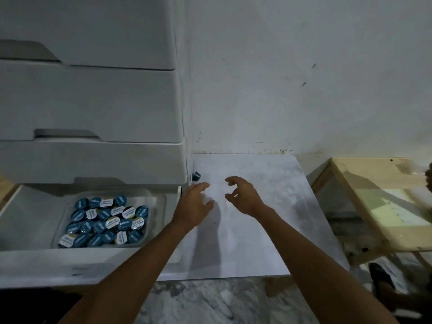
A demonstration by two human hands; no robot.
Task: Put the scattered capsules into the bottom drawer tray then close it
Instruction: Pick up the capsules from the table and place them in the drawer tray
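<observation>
The bottom drawer (28, 260) of a white drawer unit is pulled out at the lower left. In it sits a clear plastic tray (156, 202) filled with several blue and white capsules (105, 222). One dark blue capsule (196, 176) lies on the white mat (268, 230), close against the unit's right side. My left hand (194, 206) hovers over the mat just below that capsule, fingers spread and empty. My right hand (240, 195) floats to its right, fingers curled apart, holding nothing.
Two shut drawers (93, 101) stack above the open one. A white wall (304, 78) stands behind the mat. A light wooden table (364, 197) stands at the right, with a dark shoe (381, 277) under it. Marbled floor (210, 302) lies in front.
</observation>
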